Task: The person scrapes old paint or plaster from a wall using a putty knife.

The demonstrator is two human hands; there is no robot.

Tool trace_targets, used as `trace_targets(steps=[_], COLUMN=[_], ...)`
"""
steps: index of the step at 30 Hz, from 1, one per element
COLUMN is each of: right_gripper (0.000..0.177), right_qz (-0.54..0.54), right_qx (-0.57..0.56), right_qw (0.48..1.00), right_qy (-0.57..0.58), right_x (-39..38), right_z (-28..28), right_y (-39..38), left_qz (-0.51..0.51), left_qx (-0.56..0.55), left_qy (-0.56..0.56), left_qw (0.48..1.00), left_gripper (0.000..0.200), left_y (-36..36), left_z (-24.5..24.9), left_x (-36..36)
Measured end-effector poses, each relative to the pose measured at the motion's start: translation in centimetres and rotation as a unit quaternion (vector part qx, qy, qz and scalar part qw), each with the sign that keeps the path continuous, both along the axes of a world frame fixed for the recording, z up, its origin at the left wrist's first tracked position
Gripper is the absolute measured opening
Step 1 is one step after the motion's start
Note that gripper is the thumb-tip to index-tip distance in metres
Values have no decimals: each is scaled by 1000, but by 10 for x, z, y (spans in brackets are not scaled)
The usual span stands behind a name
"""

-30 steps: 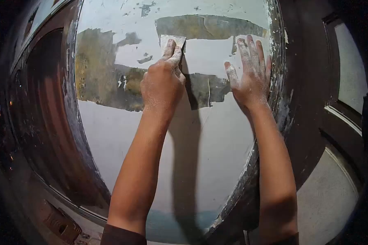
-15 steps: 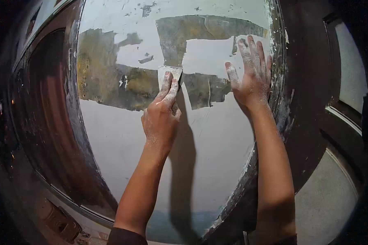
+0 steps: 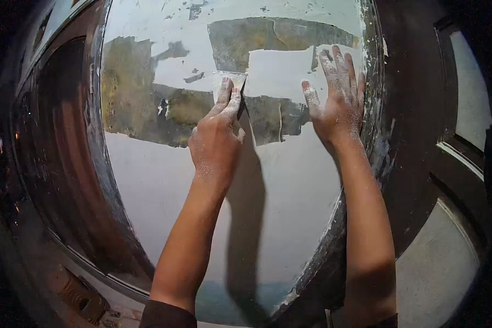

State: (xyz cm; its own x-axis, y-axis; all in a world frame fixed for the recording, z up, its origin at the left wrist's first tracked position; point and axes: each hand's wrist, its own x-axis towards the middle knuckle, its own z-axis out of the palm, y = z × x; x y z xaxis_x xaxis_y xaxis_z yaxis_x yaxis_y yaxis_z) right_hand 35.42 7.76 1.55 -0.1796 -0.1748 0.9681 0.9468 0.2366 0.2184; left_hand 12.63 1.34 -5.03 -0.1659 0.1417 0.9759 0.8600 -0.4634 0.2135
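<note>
My left hand point(image 3: 217, 136) grips a flat, whitish scraper point(image 3: 229, 79), with two fingers stretched along its face. The scraper's top edge meets the wall point(image 3: 169, 180) where white coating borders a bare grey-brown patch point(image 3: 194, 112). My right hand point(image 3: 339, 101) lies flat and spread against the white part at the right, near the wall's edge, and holds nothing. White powder covers the fingers of both hands.
Dark frames with a reddish-brown panel point(image 3: 65, 142) stand at the left. At the right is a dark door or frame with pale panels point(image 3: 440, 268). A brown object, perhaps a chair point(image 3: 79, 295), is low at the left.
My left hand and the scraper have moved a little up the wall, onto the lower part of the upper bare strip. My right hand stays in place on the wall.
</note>
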Motion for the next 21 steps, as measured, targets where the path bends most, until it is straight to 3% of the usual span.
trace_targets(steps=[14, 15, 21], right_gripper=[68, 68, 70], right_qz=[18, 19, 21], right_qx=[6, 7, -3], right_qw=[1000, 1000, 1000], right_qy=[-2, -2, -6], right_x=[1, 1, 2], right_z=[0, 0, 1], right_y=[2, 2, 1], left_qz=[28, 47, 84], left_qx=[-9, -62, -124], left_qy=[1, -6, -13], left_qw=[1000, 997, 989], left_gripper=[54, 57, 60], left_y=[-2, -5, -13], left_z=[36, 41, 58], left_x=[5, 7, 8])
